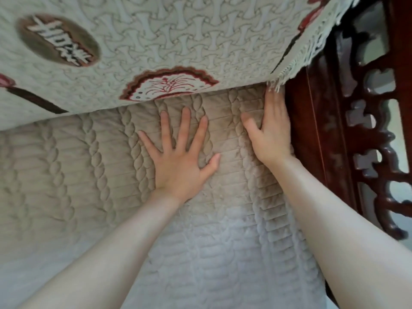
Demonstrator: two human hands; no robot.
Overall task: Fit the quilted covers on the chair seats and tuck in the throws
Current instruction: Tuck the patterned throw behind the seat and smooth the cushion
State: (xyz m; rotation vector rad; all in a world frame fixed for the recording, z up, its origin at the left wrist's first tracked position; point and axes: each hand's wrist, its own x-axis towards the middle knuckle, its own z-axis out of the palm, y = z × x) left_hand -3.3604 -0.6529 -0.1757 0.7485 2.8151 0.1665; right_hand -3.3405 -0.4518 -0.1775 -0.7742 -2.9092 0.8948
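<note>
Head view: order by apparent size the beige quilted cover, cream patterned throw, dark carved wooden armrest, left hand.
Largest to smallest:
beige quilted cover
cream patterned throw
dark carved wooden armrest
left hand

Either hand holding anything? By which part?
Nothing held: left hand lies flat, fingers spread, on the quilted cover; right hand presses flat along its edge by the wooden frame.

Back edge of quilted cover (89,166) is hidden under throw (178,41). Tips of right hand (270,132) partly covered by fringe (292,65) at seat's back right corner. Cover's right edge masked by right forearm. Throw cut off top and left; carved wooden armrest (367,130) cut off right. Round motif (58,40) lettering blurred.
</note>
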